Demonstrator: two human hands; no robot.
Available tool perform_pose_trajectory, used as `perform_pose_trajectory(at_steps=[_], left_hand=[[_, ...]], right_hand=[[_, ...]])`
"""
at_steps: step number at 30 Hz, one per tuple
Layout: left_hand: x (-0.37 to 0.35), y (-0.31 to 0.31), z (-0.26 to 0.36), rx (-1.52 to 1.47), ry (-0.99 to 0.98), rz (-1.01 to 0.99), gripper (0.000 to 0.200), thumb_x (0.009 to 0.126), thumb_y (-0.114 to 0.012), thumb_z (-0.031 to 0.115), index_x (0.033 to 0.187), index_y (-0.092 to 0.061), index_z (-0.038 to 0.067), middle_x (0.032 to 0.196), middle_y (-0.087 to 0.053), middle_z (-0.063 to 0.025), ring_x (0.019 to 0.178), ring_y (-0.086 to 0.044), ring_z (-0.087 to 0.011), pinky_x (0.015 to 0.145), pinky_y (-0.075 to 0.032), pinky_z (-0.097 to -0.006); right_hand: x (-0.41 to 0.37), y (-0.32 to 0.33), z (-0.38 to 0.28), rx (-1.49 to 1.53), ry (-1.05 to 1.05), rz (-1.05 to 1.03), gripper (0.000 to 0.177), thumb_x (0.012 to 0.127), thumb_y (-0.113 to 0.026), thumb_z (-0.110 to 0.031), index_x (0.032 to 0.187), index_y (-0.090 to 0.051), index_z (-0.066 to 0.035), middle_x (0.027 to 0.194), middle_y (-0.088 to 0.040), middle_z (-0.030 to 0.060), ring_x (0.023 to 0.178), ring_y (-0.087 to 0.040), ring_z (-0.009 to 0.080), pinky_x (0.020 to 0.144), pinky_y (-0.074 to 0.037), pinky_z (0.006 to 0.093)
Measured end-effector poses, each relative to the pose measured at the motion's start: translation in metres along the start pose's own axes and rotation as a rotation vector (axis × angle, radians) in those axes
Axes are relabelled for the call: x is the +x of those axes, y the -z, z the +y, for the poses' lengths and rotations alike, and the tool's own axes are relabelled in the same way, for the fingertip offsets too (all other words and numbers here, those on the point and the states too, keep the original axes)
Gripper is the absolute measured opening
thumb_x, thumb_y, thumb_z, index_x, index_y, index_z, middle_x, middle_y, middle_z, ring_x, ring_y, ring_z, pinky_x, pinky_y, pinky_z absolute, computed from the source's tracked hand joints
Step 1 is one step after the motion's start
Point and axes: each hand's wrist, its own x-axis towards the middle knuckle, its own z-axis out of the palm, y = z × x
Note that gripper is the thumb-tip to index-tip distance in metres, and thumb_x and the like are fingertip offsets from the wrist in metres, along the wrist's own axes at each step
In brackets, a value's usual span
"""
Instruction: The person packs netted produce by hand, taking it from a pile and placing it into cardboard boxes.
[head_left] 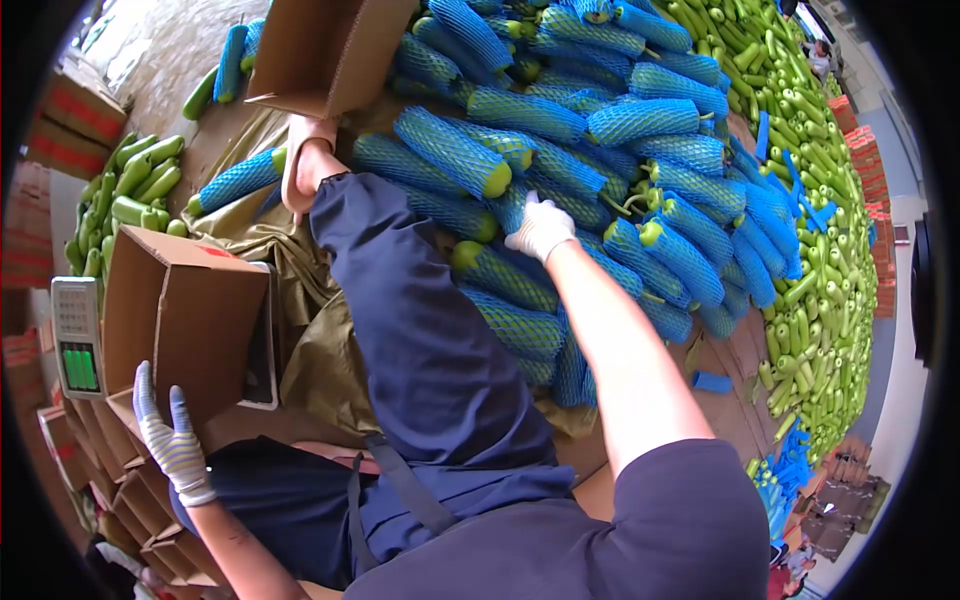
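Observation:
My right hand [541, 226], in a white glove, reaches into a heap of long green squash in blue foam net sleeves. Its fingers close around one netted squash [508, 207]; other sleeved squash [455, 150] lie right beside it. At lower left is my left hand [172, 440], in a striped knit glove. It holds nothing, and its fingers are spread at the near edge of an open cardboard box [205, 310]. That box sits on a scale whose display unit [78, 340] shows lit green digits.
Another open box [325, 55] stands beyond my foot. A pile of bare green squash [810, 290] runs along the right, and a smaller pile [135, 185] lies at left. Stacked cartons [140, 500] fill the lower left. A brown tarp [330, 350] lies under my leg.

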Motion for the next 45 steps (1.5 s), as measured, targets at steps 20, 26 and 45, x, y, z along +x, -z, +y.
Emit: perform_pose_trajectory(at_steps=[20, 26, 45], left_hand=[[-0.036, -0.145, 0.265, -1.684, 0.899, -1.263, 0.079, 0.089, -0.062, 0.052, 0.140, -0.039, -0.003, 0.127, -0.056, -0.0222, 0.112, -0.060, -0.0304, 0.093, -0.051, -0.0431], [-0.034, -0.120, 0.210, -1.912, 0.722, -0.916, 0.094, 0.081, -0.070, 0.056, 0.143, -0.032, -0.003, 0.132, -0.050, -0.0218, 0.114, -0.059, -0.0362, 0.091, -0.055, -0.0536], [-0.029, -0.136, 0.257, -1.972, 0.767, -1.129, 0.099, 0.079, -0.069, 0.062, 0.146, -0.029, 0.001, 0.133, -0.049, -0.0224, 0.113, -0.057, -0.0382, 0.096, -0.050, -0.0566]], right_hand=[[-0.266, -0.019, 0.059, 1.871, 0.607, -0.560, 0.093, 0.076, -0.082, -0.033, 0.148, -0.033, -0.001, 0.141, -0.047, 0.0126, 0.129, -0.046, 0.0219, 0.112, -0.031, 0.0377], [-0.195, -0.080, 0.177, 0.653, -0.189, 0.364, 0.059, 0.082, -0.073, -0.029, 0.128, -0.054, 0.002, 0.124, -0.059, 0.0216, 0.114, -0.058, 0.0348, 0.098, -0.046, 0.0415], [-0.169, -0.134, 0.152, 0.997, -0.180, 0.055, 0.080, 0.064, -0.083, -0.012, 0.133, -0.044, 0.003, 0.125, -0.058, 0.0189, 0.114, -0.059, 0.0307, 0.100, -0.045, 0.0393]])
